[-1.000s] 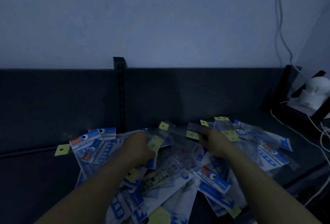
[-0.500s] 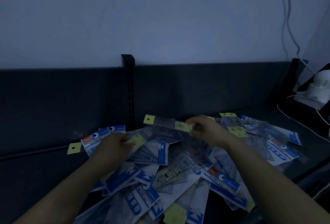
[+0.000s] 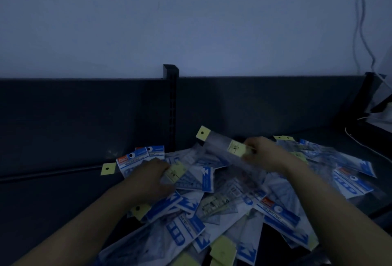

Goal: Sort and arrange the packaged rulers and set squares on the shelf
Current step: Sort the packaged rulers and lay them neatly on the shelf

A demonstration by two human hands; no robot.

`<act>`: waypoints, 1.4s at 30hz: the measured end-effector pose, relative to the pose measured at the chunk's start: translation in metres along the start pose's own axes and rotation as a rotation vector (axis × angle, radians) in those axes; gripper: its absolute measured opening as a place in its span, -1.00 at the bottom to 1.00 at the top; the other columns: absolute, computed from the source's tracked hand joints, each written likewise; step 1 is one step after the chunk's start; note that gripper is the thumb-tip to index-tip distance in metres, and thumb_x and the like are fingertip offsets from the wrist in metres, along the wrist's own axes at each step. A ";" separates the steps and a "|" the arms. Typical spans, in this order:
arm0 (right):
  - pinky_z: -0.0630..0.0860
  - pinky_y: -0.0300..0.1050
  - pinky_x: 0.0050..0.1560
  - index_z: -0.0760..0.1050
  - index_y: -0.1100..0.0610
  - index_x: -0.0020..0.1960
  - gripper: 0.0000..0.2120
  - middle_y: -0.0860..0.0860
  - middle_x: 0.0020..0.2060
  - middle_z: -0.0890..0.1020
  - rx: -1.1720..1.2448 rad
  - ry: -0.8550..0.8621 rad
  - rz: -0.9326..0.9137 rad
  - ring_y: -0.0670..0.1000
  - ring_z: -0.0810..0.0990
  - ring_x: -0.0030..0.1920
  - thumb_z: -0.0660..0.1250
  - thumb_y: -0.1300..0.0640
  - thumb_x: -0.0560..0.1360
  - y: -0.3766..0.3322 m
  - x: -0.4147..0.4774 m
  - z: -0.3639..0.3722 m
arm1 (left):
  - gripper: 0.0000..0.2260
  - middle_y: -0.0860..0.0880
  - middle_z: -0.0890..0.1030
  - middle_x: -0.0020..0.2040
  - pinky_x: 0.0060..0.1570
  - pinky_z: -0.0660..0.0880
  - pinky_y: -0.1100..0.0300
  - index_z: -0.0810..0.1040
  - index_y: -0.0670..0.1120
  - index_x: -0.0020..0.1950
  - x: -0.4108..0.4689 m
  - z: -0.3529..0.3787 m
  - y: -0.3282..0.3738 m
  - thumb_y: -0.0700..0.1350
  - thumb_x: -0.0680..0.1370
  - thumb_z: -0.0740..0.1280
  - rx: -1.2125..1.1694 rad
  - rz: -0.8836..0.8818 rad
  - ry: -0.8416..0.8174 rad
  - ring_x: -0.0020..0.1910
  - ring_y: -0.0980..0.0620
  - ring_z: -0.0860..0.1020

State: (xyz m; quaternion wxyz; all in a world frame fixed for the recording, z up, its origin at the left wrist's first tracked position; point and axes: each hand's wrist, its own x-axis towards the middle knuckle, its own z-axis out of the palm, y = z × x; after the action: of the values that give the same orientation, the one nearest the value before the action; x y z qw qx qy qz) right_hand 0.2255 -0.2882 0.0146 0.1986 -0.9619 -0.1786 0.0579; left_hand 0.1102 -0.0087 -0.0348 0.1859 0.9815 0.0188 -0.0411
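A loose heap of packaged rulers and set squares (image 3: 229, 200), clear sleeves with blue-and-white or yellow header cards, covers the dark shelf (image 3: 53, 202). My right hand (image 3: 265, 153) pinches one clear ruler pack with yellow tabs (image 3: 218, 140) by its near end and holds it lifted above the heap, its far tab pointing left and back. My left hand (image 3: 152, 176) rests on the left side of the heap and grips a pack with a yellow label (image 3: 176, 172).
A dark back panel (image 3: 84, 121) with a slotted upright post (image 3: 171, 106) stands behind the heap. White cables (image 3: 364, 144) and a white object lie at the far right. One yellow-tabbed pack (image 3: 108, 168) pokes out at the left.
My right hand has lifted the yellow-tabbed ruler pack off the heap and carried it up and back. My left hand slid left and took hold of a yellow-labelled pack.
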 end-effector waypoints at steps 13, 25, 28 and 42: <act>0.56 0.02 -0.24 0.52 0.26 -0.06 -0.94 0.23 -0.23 0.62 0.282 0.117 0.319 0.12 0.58 -0.29 0.33 0.29 0.48 0.034 -0.059 -0.013 | -0.82 -0.02 0.38 -0.36 -0.48 0.21 0.28 0.35 -0.12 -0.22 0.009 0.023 0.086 -0.17 0.58 0.23 -0.349 0.045 0.092 -0.43 0.11 0.30; 0.41 -0.17 -0.32 0.54 0.26 0.05 -0.83 0.11 -0.22 0.58 0.363 0.100 0.307 0.01 0.52 -0.28 0.36 0.27 0.46 0.030 -0.078 0.002 | -0.73 -0.06 0.50 -0.36 -0.42 0.39 0.19 0.40 -0.09 -0.32 0.033 0.043 0.119 -0.10 0.44 0.46 -0.349 -0.004 0.005 -0.39 0.03 0.48; 0.34 -0.23 -0.41 0.53 0.23 -0.16 -0.97 0.06 -0.36 0.50 0.357 0.087 0.297 -0.04 0.46 -0.38 0.37 0.27 0.44 0.025 -0.072 0.006 | -0.83 -0.07 0.60 -0.18 -0.25 0.47 0.17 0.48 -0.05 -0.24 0.035 0.041 0.108 -0.09 0.43 0.46 -0.338 0.001 0.061 -0.18 -0.03 0.57; 0.58 -0.11 -0.21 0.57 0.14 0.00 -0.58 0.04 -0.10 0.66 0.230 -0.030 0.345 -0.02 0.60 -0.20 0.54 -0.04 0.24 0.000 -0.037 0.026 | -0.72 -0.09 0.61 -0.21 -0.29 0.47 0.17 0.50 -0.11 -0.31 0.044 0.030 0.099 0.00 0.30 0.54 -0.319 -0.056 -0.072 -0.21 0.00 0.58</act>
State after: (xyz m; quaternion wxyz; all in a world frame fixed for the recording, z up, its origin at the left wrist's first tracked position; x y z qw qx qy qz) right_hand 0.1866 -0.2919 -0.0077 0.2916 -0.9483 -0.0061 0.1254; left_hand 0.1569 -0.1107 -0.0310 0.3388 0.9365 0.0459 -0.0777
